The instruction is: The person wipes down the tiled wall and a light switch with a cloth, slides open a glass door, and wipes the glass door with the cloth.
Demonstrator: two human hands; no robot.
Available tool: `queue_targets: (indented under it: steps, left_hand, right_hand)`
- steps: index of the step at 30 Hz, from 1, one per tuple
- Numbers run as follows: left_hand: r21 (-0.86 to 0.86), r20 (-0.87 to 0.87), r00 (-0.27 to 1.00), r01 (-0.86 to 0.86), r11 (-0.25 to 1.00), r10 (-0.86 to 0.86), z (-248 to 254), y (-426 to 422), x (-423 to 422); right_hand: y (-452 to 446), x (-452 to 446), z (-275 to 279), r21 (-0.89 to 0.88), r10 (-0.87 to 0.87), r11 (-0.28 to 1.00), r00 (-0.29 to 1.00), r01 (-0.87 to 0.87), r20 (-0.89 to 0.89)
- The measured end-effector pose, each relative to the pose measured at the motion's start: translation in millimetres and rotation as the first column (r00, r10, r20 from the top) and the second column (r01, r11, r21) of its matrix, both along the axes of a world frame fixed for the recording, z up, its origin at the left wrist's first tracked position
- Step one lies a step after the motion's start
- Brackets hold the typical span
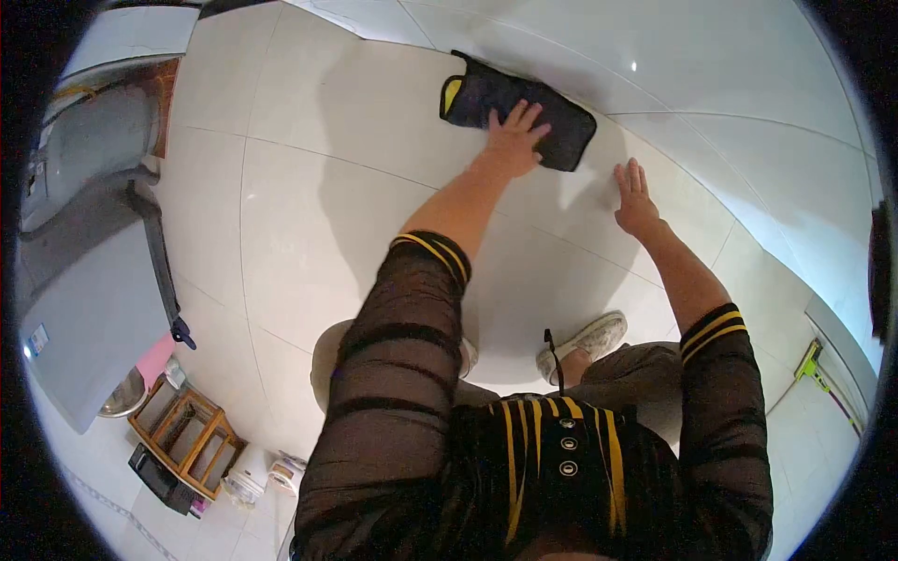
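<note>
A dark grey cloth with black edging lies on the pale tiled floor along the foot of the wall. At its left end a bit of yellow underside shows. My left hand rests on top of it, fingers spread and palm down, not wrapped round it. To the right of the cloth, apart from it, my right hand is held with its fingers stretched out and nothing in it. Whether my right hand touches the floor I cannot tell.
White tiled wall curves along the top and right. A green-headed squeegee-like tool is at the right. At lower left are a wooden rack and a metal bowl; a grey-topped piece of furniture stands above. My shoes are below.
</note>
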State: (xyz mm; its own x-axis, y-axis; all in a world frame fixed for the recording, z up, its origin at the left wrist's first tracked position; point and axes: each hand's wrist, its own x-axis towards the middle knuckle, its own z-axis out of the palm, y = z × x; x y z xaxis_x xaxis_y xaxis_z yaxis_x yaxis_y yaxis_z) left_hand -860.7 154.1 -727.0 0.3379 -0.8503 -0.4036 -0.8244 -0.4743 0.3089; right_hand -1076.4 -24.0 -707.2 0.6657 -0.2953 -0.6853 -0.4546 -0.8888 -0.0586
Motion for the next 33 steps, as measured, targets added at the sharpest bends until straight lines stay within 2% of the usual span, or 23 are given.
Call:
queue_targets:
  steps: [2, 4, 6, 7, 8, 10, 13, 15, 18, 19, 20, 21, 22, 24, 25, 26, 27, 28, 29, 30, 31, 32, 33]
  left_hand:
    - [0.032, 0.043, 0.999, -0.023, 0.999, 0.021, -1, 14, 35]
    - [0.073, 0.070, 0.994, -0.086, 0.994, 0.080, -3, 31, 78]
    - [0.189, 0.186, 0.974, -0.167, 0.968, 0.132, 9, 49, 119]
    - [0.153, 0.220, 0.958, -0.219, 0.964, 0.182, -2, 65, 142]
    - [0.238, 0.213, 0.933, -0.338, 0.911, 0.291, 1, 71, 159]
    - [0.330, 0.158, 0.852, -0.522, 0.786, 0.499, 4, 79, 185]
    - [0.374, 0.147, 0.827, -0.555, 0.743, 0.543, -3, 72, 180]
    - [0.358, 0.228, 0.880, -0.474, 0.805, 0.417, -5, 55, 148]
    - [0.245, 0.085, 0.958, -0.288, 0.926, 0.276, -27, 14, 86]
    - [0.161, -0.002, 0.970, -0.241, 0.957, 0.244, -20, -1, 57]
    - [0.166, 0.026, 0.984, -0.179, 0.970, 0.177, -15, -18, 22]
    - [0.145, -0.064, 0.992, -0.094, 0.985, 0.104, -9, -34, -7]
    - [0.128, -0.078, 0.993, -0.073, 0.989, 0.083, -6, -47, -30]
    - [0.006, -0.475, 0.873, -0.118, 0.993, 0.107, -7, -73, -74]
    - [-0.102, -0.614, 0.784, -0.199, 0.975, 0.096, -12, -76, -82]
    - [-0.184, -0.739, 0.671, -0.288, 0.940, 0.061, -18, -71, -83]
    - [-0.250, -0.864, 0.502, -0.489, 0.836, 0.036, -20, -60, -82]
    - [-0.251, -0.808, 0.574, -0.543, 0.801, 0.136, -19, -51, -75]
    - [-0.467, -0.692, 0.717, -0.535, 0.704, 0.086, -12, -36, -64]
    - [-0.589, -0.512, 0.849, -0.456, 0.667, 0.129, -15, -20, -53]
    - [-0.570, -0.460, 0.852, -0.498, 0.654, 0.249, -28, -2, -45]
    - [-0.424, -0.377, 0.850, -0.513, 0.747, 0.369, -3, 5, -42]
    - [-0.428, -0.381, 0.840, -0.531, 0.732, 0.386, -9, 20, -43]
  right_hand:
    - [-2, 1, 5, -0.011, 0.049, 0.999, 0.998, -0.050, -0.031]
    - [-1, 6, 13, 0.061, -0.037, 0.997, 0.997, 0.041, -0.072]
    - [-2, 10, 15, 0.074, -0.049, 0.996, 0.994, 0.057, -0.099]
    - [-3, 9, 16, 0.081, -0.056, 0.994, 0.990, 0.067, -0.128]
    - [-3, 11, 17, 0.076, -0.067, 0.994, 0.989, 0.078, -0.135]
    - [-1, 17, 19, 0.032, 0.021, 0.999, 0.979, -0.015, -0.204]
    - [-2, 13, 17, 0.104, -0.040, 0.993, 0.987, 0.056, -0.155]
    - [-1, 13, 17, 0.073, 0.006, 0.997, 0.990, 0.005, -0.143]
    - [1, 10, 12, 0.039, 0.062, 0.998, 0.992, -0.058, -0.109]
    - [-1, 8, 11, 0.035, 0.065, 0.997, 0.994, -0.063, -0.086]
    - [-2, 9, 13, 0.024, 0.053, 0.998, 0.994, -0.051, -0.092]
    - [-2, 12, 16, 0.058, 0.056, 0.997, 0.995, -0.052, -0.080]
    - [-8, 10, 18, 0.088, 0.055, 0.995, 0.996, -0.048, -0.072]
    - [-28, -16, -25, 0.102, 0.033, 0.993, 0.965, -0.061, 0.261]
    - [-48, -14, -27, 0.090, 0.235, 0.963, 0.956, -0.254, 0.175]
    - [-56, -13, -20, 0.082, 0.228, 0.967, 0.963, -0.241, 0.144]
    - [-64, -11, -12, 0.074, 0.220, 0.971, 0.969, -0.229, 0.113]
    - [-66, -2, 8, 0.038, 0.011, 0.999, 0.988, -0.017, 0.156]
    - [-63, 9, 24, -0.080, -0.003, 0.997, 0.988, 0.016, 0.157]
    - [-57, 18, 35, 0.050, -0.142, 0.990, 0.963, 0.135, 0.228]
    - [-38, 29, 42, 0.082, -0.137, 0.990, 0.919, 0.115, 0.370]
    - [-19, 34, 14, 0.247, -0.207, 0.966, 0.793, 0.074, 0.573]
    - [1, 41, 38, 0.285, -0.119, 0.957, 0.808, -0.062, 0.577]
